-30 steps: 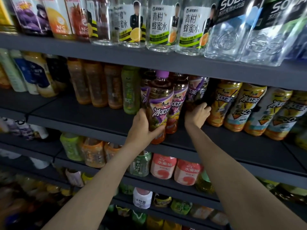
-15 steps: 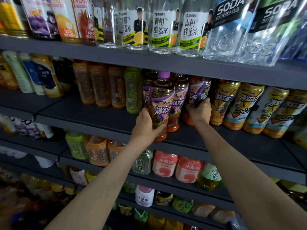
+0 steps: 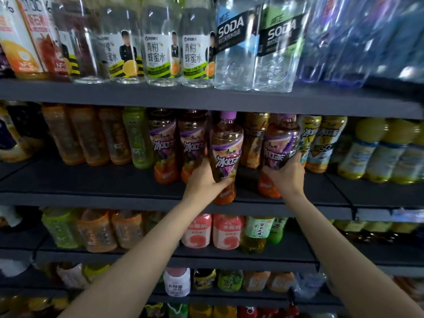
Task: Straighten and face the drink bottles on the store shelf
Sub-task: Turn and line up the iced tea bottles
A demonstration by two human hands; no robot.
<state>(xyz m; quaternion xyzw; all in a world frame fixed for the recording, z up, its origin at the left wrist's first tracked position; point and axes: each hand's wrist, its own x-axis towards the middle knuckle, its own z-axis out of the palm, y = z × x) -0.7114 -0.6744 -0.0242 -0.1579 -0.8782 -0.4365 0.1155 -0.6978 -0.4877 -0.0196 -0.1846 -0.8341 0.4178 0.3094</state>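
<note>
Two bare forearms reach up from below toward the middle shelf, and each hand has a bottle of its own. The left hand is wrapped round the lower body of a purple-capped iced tea bottle, thumb across the front; that bottle stands upright at the very front lip of the shelf, label facing out, nearer to us than anything else in its row. The right hand grips a second purple-label bottle just beside it on the right, fingers curled round its far side, and this one sits a little deeper, its base back from the edge. Both stand with their long axes vertical, so I'd judge the coming move to be a short pull of the right-hand bottle forward until it lines up with the left one; the right hand is already on it. Behind them two more purple-label bottles stand set back on the left, and yellow-label bottles crowd the right. The right-hand bottle's label is partly covered by the fingers, so whether it faces squarely out I cannot tell, and the shelf above hides some caps.
</note>
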